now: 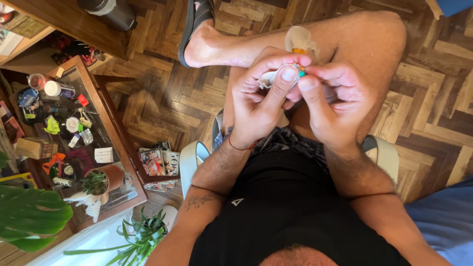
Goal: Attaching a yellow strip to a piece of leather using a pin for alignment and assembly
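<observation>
Above a bent bare knee [374, 44], left hand [261, 106] and right hand [335, 106] pinch shut on a small orange-and-teal beaded piece [298, 69]; loosened fingertips could drop it.

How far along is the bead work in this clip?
Done: a few orange and teal beads sit together on a white thread. In hand: left hand and right hand pinch them at the fingertips above the knee. What is left cannot be told; no spare beads show.
</observation>
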